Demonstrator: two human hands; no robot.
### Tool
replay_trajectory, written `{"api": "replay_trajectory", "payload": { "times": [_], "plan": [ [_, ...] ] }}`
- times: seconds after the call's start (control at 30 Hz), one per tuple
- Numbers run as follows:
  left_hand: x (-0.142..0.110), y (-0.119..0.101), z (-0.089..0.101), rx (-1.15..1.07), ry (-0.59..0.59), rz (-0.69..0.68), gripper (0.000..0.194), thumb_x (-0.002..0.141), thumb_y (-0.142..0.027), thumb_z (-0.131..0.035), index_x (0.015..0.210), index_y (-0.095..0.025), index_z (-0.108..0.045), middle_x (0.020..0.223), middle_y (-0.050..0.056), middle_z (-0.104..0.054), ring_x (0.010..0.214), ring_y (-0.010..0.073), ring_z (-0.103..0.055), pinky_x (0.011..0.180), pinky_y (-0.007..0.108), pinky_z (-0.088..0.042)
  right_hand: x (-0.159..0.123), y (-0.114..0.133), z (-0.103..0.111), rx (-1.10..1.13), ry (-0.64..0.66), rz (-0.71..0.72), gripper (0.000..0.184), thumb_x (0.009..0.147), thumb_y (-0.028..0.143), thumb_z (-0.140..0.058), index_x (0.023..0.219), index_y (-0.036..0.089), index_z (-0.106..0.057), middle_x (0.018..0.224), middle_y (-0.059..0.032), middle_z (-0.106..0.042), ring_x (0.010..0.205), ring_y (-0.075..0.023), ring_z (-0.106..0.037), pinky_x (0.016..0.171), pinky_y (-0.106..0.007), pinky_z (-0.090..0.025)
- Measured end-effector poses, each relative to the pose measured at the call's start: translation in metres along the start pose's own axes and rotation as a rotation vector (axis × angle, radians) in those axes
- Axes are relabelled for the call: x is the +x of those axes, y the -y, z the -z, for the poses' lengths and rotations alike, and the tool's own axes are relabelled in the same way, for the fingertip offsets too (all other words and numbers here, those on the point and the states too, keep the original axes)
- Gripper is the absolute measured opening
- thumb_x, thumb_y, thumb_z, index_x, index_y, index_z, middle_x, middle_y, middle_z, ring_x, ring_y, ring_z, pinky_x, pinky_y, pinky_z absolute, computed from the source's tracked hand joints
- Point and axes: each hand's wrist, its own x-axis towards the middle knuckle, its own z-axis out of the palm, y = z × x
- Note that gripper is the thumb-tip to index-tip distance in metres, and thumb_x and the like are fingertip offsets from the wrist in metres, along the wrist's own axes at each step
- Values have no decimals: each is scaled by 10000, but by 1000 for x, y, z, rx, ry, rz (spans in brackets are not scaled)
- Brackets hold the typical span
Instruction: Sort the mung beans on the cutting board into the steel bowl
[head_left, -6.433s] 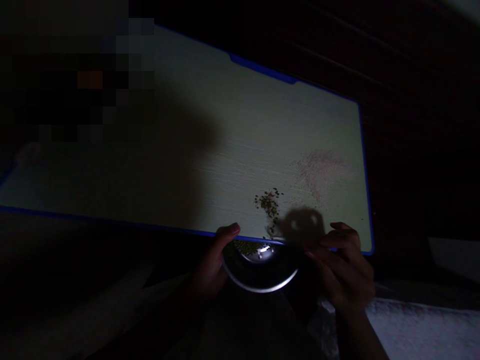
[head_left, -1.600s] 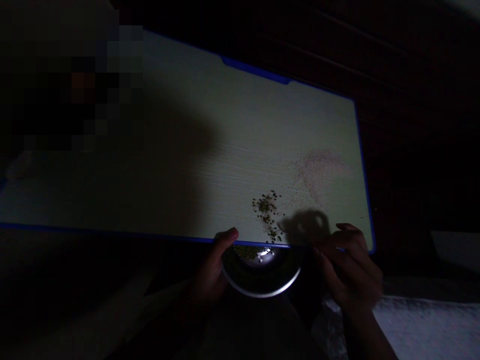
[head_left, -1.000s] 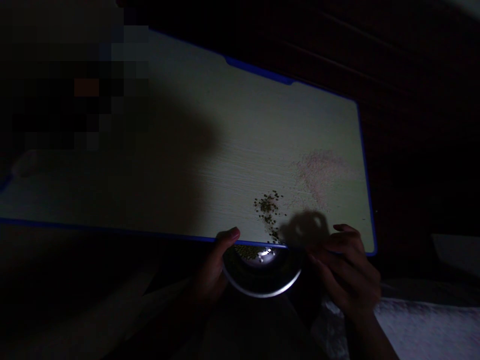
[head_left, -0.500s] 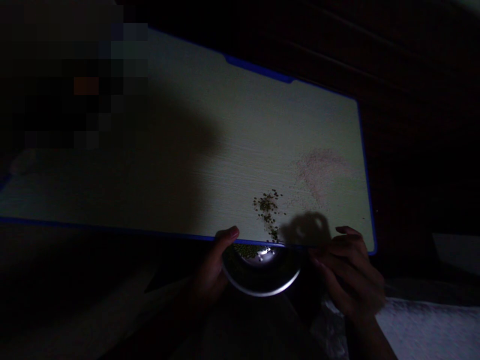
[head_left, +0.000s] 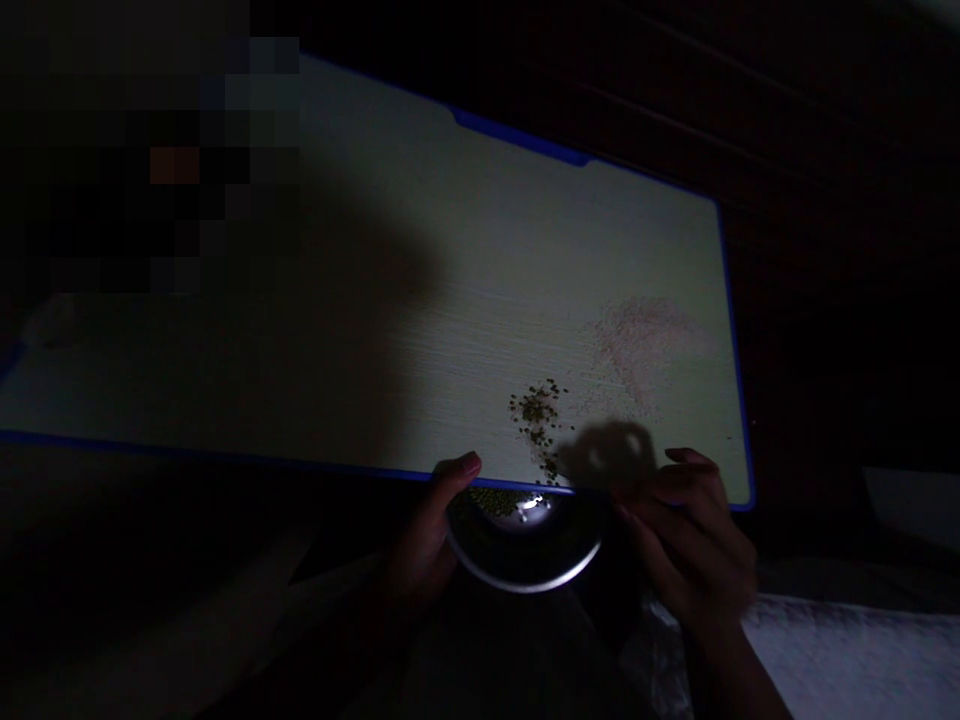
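Note:
A metal bowl (head_left: 517,572) with green beans (head_left: 495,500) inside is tucked under the near edge of a pale board with a blue rim (head_left: 420,220). My left hand (head_left: 435,525) grips the bowl's left side, its thumb lying over the board's rim. On the board, a small pile of green beans (head_left: 538,410) trails down to the edge above the bowl. My right hand (head_left: 694,540) is at the near edge, right of the bowl, thumb and fingers pinched together; whatever they hold is too dark to make out. Its shadow falls beside the beans.
Pale pinkish grains (head_left: 641,340) are scattered on the right part of the board. A white quilted surface (head_left: 855,650) lies at the lower right. Dark wooden planks (head_left: 810,130) run behind the board. The upper left is blurred into blocks.
My right hand has shifted slightly left toward the bowl. My left hand, the bowl and the bean pile look the same.

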Motion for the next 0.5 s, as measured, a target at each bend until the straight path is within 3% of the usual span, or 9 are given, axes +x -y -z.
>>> {"api": "replay_trajectory", "payload": {
  "times": [0.27,0.37,0.5],
  "plan": [
    [4,7,16,69,-10,-98,110,694,-282,-856,749,-264,-763,808,25,-764,1083,280,-691,964,351,-509,3,3,-2,28,12,10,329,868,73,-722,1129,272,-732,946,-3,-693,865,-178,-631,985,-511,-491],
    [8,11,23,73,-34,-135,334,542,-141,-930,818,-262,-787,953,-13,-793,1168,229,-658,1040,259,-438,4,2,-3,32,10,10,342,857,69,-730,1130,276,-733,942,-1,-691,866,-180,-635,984,-510,-492],
    [10,11,16,-7,15,38,137,788,-349,-801,849,-228,-787,799,11,-785,896,235,-747,907,355,-539,5,3,-5,37,10,7,331,855,64,-727,1115,269,-739,931,-3,-691,853,-181,-630,976,-519,-493]
  ]
}}
